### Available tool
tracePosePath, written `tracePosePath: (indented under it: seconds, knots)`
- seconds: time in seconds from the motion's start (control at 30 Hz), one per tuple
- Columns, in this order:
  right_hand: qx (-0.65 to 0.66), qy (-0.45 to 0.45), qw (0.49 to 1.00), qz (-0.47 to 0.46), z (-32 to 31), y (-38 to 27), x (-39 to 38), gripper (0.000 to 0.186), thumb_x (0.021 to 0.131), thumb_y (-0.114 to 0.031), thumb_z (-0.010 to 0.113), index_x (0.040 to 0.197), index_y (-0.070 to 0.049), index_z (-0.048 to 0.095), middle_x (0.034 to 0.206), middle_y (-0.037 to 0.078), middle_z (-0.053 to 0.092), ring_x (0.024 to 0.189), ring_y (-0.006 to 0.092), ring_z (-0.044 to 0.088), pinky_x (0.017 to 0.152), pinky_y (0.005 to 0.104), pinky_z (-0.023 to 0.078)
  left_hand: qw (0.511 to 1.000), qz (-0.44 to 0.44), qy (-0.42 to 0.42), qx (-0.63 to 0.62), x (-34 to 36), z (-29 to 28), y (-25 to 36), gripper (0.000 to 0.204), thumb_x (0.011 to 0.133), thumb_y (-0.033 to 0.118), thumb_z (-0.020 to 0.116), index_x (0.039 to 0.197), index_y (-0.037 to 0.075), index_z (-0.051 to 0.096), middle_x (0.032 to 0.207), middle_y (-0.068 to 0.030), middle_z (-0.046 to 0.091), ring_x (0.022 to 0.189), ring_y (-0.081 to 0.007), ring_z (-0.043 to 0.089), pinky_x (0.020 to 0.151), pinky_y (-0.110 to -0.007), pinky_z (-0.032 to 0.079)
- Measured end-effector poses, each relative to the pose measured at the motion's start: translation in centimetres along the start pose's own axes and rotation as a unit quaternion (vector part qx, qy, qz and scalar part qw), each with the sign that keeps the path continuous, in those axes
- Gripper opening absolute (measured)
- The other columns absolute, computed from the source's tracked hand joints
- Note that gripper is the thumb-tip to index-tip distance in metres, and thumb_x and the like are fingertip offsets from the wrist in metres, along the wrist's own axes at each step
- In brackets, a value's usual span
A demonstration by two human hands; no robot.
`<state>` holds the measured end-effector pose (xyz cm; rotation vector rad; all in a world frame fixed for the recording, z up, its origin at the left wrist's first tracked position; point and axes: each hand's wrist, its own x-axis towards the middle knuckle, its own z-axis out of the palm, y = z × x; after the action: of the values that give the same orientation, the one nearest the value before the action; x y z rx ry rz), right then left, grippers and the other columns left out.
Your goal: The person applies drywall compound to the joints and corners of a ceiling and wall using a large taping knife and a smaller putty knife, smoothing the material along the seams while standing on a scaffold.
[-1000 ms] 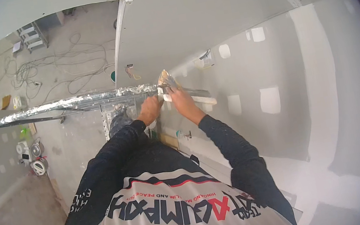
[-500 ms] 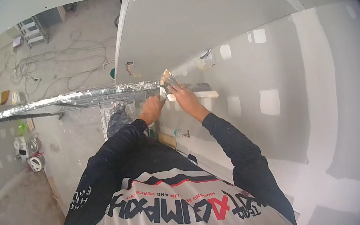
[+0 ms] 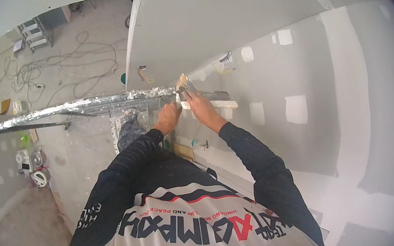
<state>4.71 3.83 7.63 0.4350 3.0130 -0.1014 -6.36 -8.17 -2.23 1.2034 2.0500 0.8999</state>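
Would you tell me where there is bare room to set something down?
Bare grey concrete floor shows between the round white-and-silver items and the perforated metal strip. Crowded: grey cables beyond the plaster-spattered metal rail; the left hand and right hand, close together at a plaster-smeared tool.

The spattered rail (image 3: 88, 105) crossed in front of the left hand (image 3: 167, 118), blocking a level reach forward. At the rail's right end, the right hand (image 3: 198, 105) and a long pale-edged tool (image 3: 224, 101) crowded the way. The patched wall (image 3: 272, 73) closed off the rail's right; open air lay above its left stretch.
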Motion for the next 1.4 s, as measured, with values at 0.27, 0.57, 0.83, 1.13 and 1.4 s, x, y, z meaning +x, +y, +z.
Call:
tracePosePath:
  seconds: [0.27, 0.57, 0.83, 1.13, 1.4]
  knots:
    - [0.059, -0.055, 0.994, 0.070, 0.0, -1.5, 0.1, 0.053, 0.085, 0.003, 0.058, 0.138, 0.005, 0.054, 0.119, 0.023, 0.064, 0.101, 0.0388, 0.067, 0.085, 0.0462, 0.056, 0.999, -0.011, -0.023, 0.034, -0.1, -0.6, -0.4, 0.039, 0.098, 0.036, 0.065, 0.098, -0.003, 0.067, 0.088, -0.0279, 0.071, 0.085, -0.0452, 0.072, 0.072, -0.051, 0.059]
    - [0.011, 0.018, 0.993, 0.115, 0.9, -2.1, 2.3, 0.043, 0.087, 0.000, 0.059, 0.131, 0.004, 0.059, 0.115, 0.020, 0.065, 0.094, 0.0374, 0.070, 0.080, 0.0466, 0.057, 0.998, -0.035, -0.022, 0.040, 0.6, -0.4, 0.3, 0.034, 0.097, 0.031, 0.065, 0.096, -0.002, 0.068, 0.087, -0.0292, 0.071, 0.086, -0.0456, 0.071, 0.073, -0.052, 0.059]
    - [-0.012, 0.047, 0.994, 0.099, 0.4, -2.4, 3.0, 0.029, 0.088, -0.002, 0.060, 0.117, 0.002, 0.062, 0.107, 0.019, 0.067, 0.094, 0.0353, 0.071, 0.080, 0.0427, 0.058, 0.999, -0.006, -0.022, 0.036, 0.2, 0.1, 0.4, 0.032, 0.097, 0.028, 0.064, 0.099, -0.004, 0.066, 0.090, -0.0302, 0.070, 0.085, -0.0473, 0.070, 0.074, -0.054, 0.058]
    - [0.066, 0.023, 0.992, 0.106, 0.4, -3.1, 1.0, 0.030, 0.089, -0.002, 0.059, 0.118, 0.004, 0.062, 0.106, 0.021, 0.067, 0.093, 0.0372, 0.070, 0.080, 0.0444, 0.058, 1.000, -0.024, 0.006, -0.010, 0.8, 0.6, -0.9, 0.030, 0.097, 0.027, 0.063, 0.098, -0.003, 0.066, 0.087, -0.0294, 0.070, 0.088, -0.0465, 0.070, 0.075, -0.054, 0.057]
    - [-0.013, 0.055, 0.991, 0.121, 0.6, -0.4, 5.6, 0.038, 0.090, -0.002, 0.057, 0.128, 0.004, 0.059, 0.110, 0.022, 0.067, 0.093, 0.0379, 0.070, 0.079, 0.0462, 0.058, 1.000, -0.006, -0.004, 0.016, 1.2, -0.1, 1.5, 0.037, 0.099, 0.033, 0.063, 0.100, -0.004, 0.064, 0.091, -0.0294, 0.070, 0.089, -0.0467, 0.070, 0.075, -0.054, 0.057]
